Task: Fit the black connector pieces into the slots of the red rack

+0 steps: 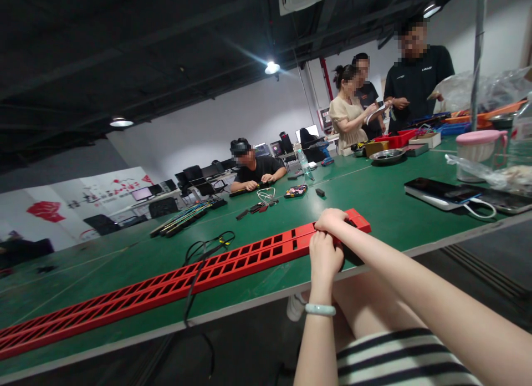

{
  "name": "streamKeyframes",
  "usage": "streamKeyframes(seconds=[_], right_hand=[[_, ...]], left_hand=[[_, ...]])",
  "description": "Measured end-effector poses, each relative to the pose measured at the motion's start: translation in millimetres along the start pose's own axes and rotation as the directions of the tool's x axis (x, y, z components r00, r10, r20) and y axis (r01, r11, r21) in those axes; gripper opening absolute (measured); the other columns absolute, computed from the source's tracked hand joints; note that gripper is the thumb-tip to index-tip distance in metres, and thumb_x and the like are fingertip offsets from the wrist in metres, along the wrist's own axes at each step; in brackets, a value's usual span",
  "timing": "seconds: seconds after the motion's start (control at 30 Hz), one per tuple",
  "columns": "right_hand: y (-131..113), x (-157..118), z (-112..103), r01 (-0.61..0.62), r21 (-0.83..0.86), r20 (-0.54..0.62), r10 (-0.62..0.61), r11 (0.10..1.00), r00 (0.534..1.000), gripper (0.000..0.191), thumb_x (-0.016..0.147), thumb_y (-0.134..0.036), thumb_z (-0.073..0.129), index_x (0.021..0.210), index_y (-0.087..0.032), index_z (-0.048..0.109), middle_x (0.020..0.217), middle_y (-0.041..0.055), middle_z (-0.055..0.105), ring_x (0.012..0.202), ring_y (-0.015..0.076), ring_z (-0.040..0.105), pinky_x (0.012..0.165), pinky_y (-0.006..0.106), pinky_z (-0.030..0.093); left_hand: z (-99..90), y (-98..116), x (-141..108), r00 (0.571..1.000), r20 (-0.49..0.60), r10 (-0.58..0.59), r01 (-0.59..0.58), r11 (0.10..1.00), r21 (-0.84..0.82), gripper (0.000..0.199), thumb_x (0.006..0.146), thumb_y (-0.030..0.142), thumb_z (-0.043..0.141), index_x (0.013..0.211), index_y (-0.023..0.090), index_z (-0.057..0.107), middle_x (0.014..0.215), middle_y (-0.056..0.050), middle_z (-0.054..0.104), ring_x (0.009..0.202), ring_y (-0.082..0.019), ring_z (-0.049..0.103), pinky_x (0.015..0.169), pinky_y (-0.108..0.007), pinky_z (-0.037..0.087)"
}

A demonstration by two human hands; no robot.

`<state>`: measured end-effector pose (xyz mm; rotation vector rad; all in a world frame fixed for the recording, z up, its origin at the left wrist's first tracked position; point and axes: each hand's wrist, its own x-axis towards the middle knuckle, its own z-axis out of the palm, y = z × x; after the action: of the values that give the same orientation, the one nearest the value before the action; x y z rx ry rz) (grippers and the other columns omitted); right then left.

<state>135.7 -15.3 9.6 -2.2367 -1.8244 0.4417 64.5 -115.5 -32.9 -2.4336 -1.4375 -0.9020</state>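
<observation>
Two long red slotted bars (249, 254) lie side by side along the table's near edge, running far off to the left. My right hand (331, 219) is closed over the bars near their right end, its fingers bent down and partly hidden. Just below it, my left hand (326, 258), with a pale bangle at its wrist, is closed against the bars' near side. Something dark shows beside both hands, but what they grip is hidden. A black strap (193, 289) crosses the bars farther left and hangs over the edge.
The green table (266, 230) carries a bundle of thin rods (183, 218), a white cable (266, 196), a phone (443, 191) on a white block, and a pink-lidded jar (476, 156). A person (255, 167) sits across; several others stand behind at right.
</observation>
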Motion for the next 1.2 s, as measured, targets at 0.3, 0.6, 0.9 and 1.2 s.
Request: streamKeyframes(seconds=[0.3,0.6,0.9,1.2], right_hand=[[6.8,-0.4,3.0,0.010,0.116,-0.055,-0.004,0.993,0.998,0.047,0.062,-0.048,0.055,0.088,-0.010,0.063,0.095,0.0197,0.060,0.090,0.0343,0.055,0.070,0.052,0.042],[19.4,-3.6,0.3,0.087,0.199,-0.103,-0.068,0.976,0.992,0.052,0.060,-0.057,0.049,0.085,-0.014,0.064,0.089,0.0154,0.064,0.083,0.0299,0.059,0.068,0.040,0.045],[32.0,11.6,-0.5,0.165,0.320,-0.091,-0.143,0.933,0.986,0.048,0.063,-0.055,0.045,0.079,-0.014,0.065,0.081,0.0140,0.065,0.074,0.0247,0.061,0.058,0.027,0.043],[38.3,25.1,-7.6,0.415,0.484,-0.383,-0.240,0.770,0.892,0.047,0.073,-0.051,0.038,0.097,-0.014,0.054,0.091,0.0086,0.063,0.075,0.0156,0.058,0.060,0.022,0.042]], left_hand=[[-4.2,1.5,-1.4,1.000,0.019,0.017,-0.017,1.000,0.017,0.036,0.075,0.018,0.043,0.110,0.019,0.050,0.111,-0.007,0.052,0.103,-0.021,0.044,0.093,-0.035,0.030],[-4.9,2.4,-1.6,1.000,0.023,0.009,-0.010,0.999,0.047,0.037,0.072,0.019,0.047,0.109,0.018,0.049,0.112,-0.008,0.050,0.106,-0.021,0.042,0.096,-0.036,0.027],[-0.8,0.7,-3.7,1.000,0.008,0.004,-0.004,0.998,0.063,0.042,0.075,0.024,0.046,0.116,0.020,0.045,0.118,-0.008,0.047,0.111,-0.021,0.039,0.098,-0.037,0.026],[4.8,-1.2,-3.5,1.000,0.021,-0.016,0.014,0.996,0.090,0.042,0.075,0.025,0.046,0.117,0.019,0.046,0.124,-0.008,0.043,0.116,-0.022,0.036,0.099,-0.037,0.024]])
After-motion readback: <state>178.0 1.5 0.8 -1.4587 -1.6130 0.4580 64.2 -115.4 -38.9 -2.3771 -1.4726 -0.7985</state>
